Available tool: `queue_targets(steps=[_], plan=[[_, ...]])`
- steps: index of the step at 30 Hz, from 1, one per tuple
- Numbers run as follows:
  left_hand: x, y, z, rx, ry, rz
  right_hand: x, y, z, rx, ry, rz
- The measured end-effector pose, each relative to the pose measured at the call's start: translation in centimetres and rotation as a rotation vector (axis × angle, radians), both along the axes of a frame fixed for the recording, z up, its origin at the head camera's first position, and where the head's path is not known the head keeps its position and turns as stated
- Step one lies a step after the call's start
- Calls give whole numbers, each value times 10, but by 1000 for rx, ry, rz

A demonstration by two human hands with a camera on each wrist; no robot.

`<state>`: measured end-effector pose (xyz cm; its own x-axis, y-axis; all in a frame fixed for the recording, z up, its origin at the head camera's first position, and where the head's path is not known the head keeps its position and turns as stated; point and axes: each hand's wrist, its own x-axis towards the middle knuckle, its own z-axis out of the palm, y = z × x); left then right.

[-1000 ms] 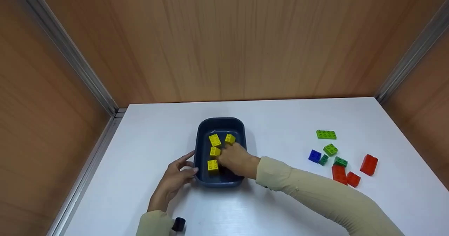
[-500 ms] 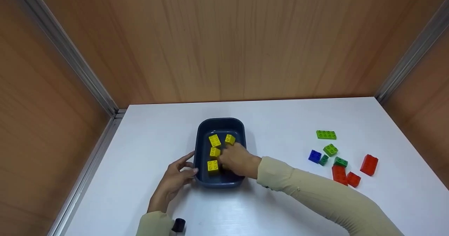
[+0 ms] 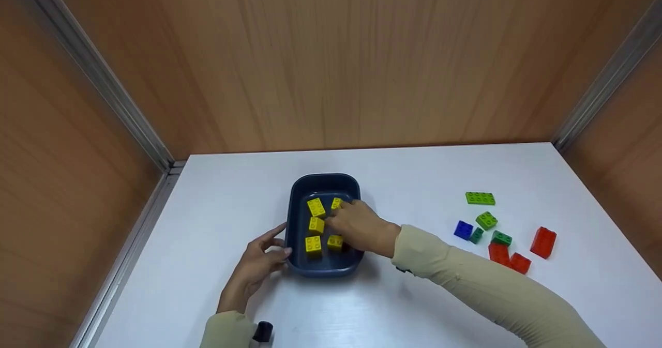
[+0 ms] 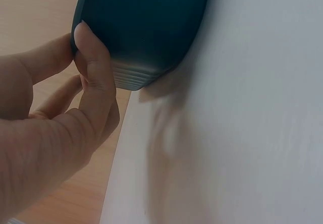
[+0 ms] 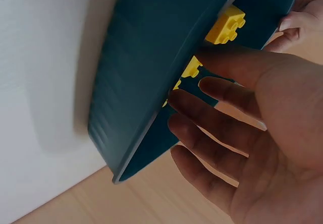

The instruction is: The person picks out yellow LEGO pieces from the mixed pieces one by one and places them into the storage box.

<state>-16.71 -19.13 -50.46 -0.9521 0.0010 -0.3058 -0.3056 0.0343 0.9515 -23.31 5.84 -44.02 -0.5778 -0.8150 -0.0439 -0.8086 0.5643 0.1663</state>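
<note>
A dark blue tray (image 3: 325, 272) holds several yellow toy building bricks. My left hand (image 3: 260, 260) grips its left rim; in the left wrist view the thumb (image 4: 96, 57) lies at the tray's edge with the fingers beside it. My right hand (image 3: 360, 227) reaches over the right rim, fingertips right by the far-right yellow brick (image 3: 336, 202). Another yellow brick (image 3: 335, 242) sits just below that hand, and a third yellow brick (image 3: 313, 244) lies left of it. In the right wrist view the fingers (image 5: 217, 118) are loosely extended with no brick visibly gripped.
Right of the tray on the white table (image 3: 414, 177) lie green bricks (image 3: 480, 198), a blue brick (image 3: 464, 229) and red bricks (image 3: 543, 242). A small black object (image 3: 263, 331) is beside the left sleeve. Wooden panels (image 3: 331, 69) stand behind and at both sides.
My right hand has shifted right and slightly up, away from the near-right yellow brick, which now shows in the tray. The left hand and tray stay in place.
</note>
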Motion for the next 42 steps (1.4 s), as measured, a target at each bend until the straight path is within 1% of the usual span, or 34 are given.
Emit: queue_targets(steps=[4, 9, 14, 18, 23, 28, 35, 42], plan=[[0, 0, 1, -2, -1, 3, -1, 7, 1, -51, -6, -10], [0, 0, 2, -9, 2, 1, -3, 17, 6, -64, -34, -66], [0, 0, 2, -12, 4, 0, -5, 30, 7, -100, -32, -85], [0, 0, 2, -7, 6, -2, -6, 40, 8, -134, -50, -113], [0, 0, 0, -11, 0, 1, -7, 51, 12, -129, -73, -162], [-1, 0, -2, -20, 3, 2, -10, 63, 14, -122, -70, -218], [-1, -2, -2, -16, 4, 1, -12, 80, 8, -173, -71, -309], [1, -3, -2, -16, -4, 4, -11, 97, -4, -255, -75, -358]])
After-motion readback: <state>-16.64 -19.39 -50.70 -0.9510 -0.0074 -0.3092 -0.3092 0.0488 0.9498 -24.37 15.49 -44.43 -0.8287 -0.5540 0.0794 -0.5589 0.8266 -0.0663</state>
